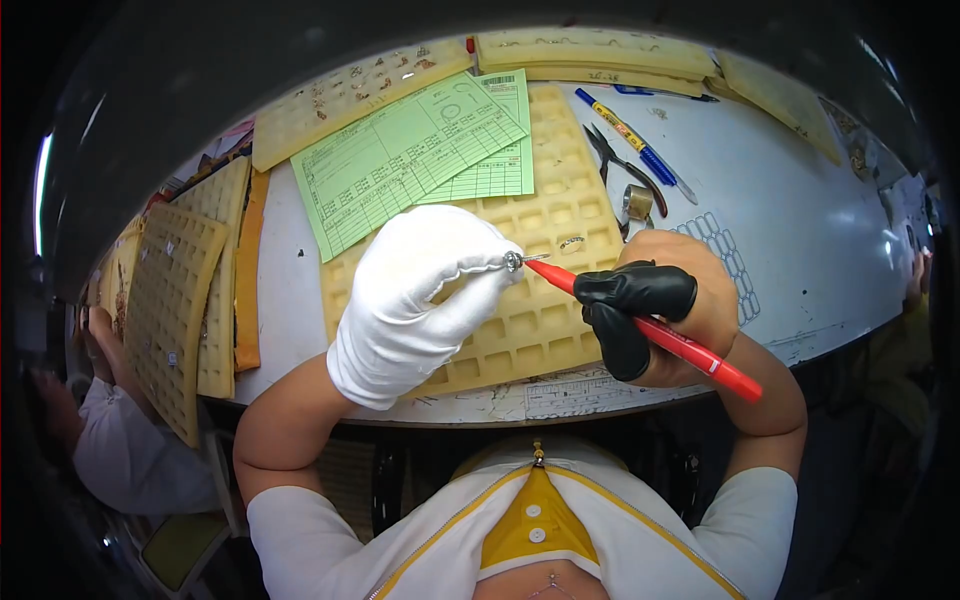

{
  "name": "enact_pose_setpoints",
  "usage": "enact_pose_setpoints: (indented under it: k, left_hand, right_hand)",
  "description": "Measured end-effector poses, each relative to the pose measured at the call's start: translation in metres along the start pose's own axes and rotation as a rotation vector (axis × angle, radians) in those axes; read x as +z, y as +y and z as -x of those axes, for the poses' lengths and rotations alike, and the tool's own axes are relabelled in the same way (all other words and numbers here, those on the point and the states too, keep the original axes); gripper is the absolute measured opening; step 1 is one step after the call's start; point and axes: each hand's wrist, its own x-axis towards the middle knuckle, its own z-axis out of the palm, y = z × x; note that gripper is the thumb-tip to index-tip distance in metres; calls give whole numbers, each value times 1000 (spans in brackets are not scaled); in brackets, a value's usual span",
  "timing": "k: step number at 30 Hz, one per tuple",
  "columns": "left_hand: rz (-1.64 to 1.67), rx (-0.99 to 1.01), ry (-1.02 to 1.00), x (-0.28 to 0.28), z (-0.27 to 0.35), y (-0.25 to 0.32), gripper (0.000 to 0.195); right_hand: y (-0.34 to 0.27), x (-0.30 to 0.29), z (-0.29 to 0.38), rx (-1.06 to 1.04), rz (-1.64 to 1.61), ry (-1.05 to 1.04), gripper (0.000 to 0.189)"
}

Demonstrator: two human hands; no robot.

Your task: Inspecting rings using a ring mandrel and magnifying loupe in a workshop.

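Observation:
My left hand [431, 300], in a white cloth glove, pinches a small silver-coloured ring [514, 261] between thumb and fingertips. With black finger cots on its thumb and forefinger, my right hand [660, 307] grips a red marker pen [679, 343]. The pen's tip touches or nearly touches the ring's right side; I cannot tell which. Beneath both hands lies a yellow foam tray [517, 360] with square pockets, and a stone-set ring [572, 244] sits in one pocket. Green printed forms [405, 150] overlap the tray's far left part.
Black-jawed pliers [626, 165], a metal cylinder [637, 202] and a blue-and-yellow pen [626, 139] lie right of the tray. Foam trays with jewellery [352, 97] line the far side; more trays [176, 300] lean at left. A ruler [577, 397] runs along the near edge. Another person's arm [112, 345] is at far left.

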Motion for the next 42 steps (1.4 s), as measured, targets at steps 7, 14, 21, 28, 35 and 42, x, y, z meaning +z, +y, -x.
enact_pose_setpoints:
  k: [7,14,21,28,35,42]
  left_hand:
    - [-35,-16,-8,0,0,1,20]
    - [-19,-2,-8,0,-2,0,19]
    - [-190,79,-38,-2,-4,0,26]
    - [-272,82,-55,-1,-4,2,27]
    - [-234,67,-75,-1,-3,4,28]
    - [-242,61,-56,2,-3,1,20]
  right_hand:
    - [1,0,1,13,-12,-6,12]
    - [-2,-4,-1,39,15,-44,8]
    - [4,-1,-1,-124,75,-3,14]
    - [4,1,-1,-107,90,-6,15]
    - [6,5,0,-82,83,6,11]
    - [5,6,1,-88,116,0,12]
